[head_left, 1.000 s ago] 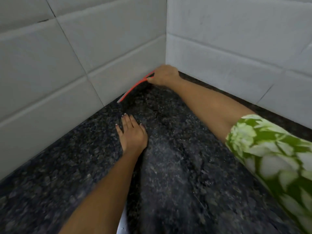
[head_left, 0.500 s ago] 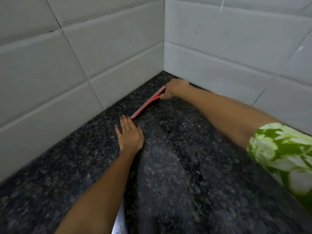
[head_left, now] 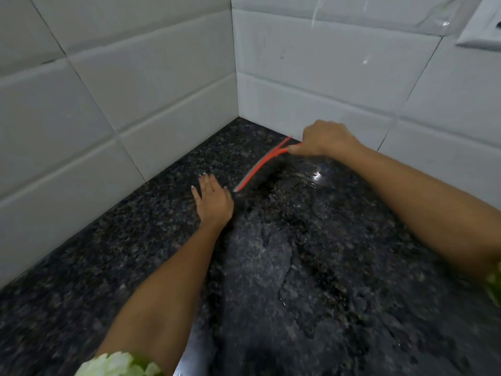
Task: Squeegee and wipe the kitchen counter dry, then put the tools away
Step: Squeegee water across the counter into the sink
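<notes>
A red squeegee [head_left: 259, 165] lies with its blade on the dark speckled granite counter [head_left: 122, 253], running diagonally out from the right-hand wall. My right hand [head_left: 324, 138] grips its handle close to the wall's foot; the handle is mostly hidden inside my fingers. My left hand [head_left: 212, 200] rests flat on the counter, palm down with fingers spread, just left of the blade's near end and apart from it. Wet patches and water streaks [head_left: 292, 253] cover the counter right of my left arm.
White tiled walls [head_left: 135, 77] meet in a corner at the back of the counter. A white outlet plate [head_left: 482, 25] is on the right wall at the top right. A narrow shiny metal strip [head_left: 189, 354] shows at the bottom beside my left forearm.
My right hand has drawn the squeegee out of the wall corner, to the right along the back wall and toward me. My left hand has stayed flat in place.
</notes>
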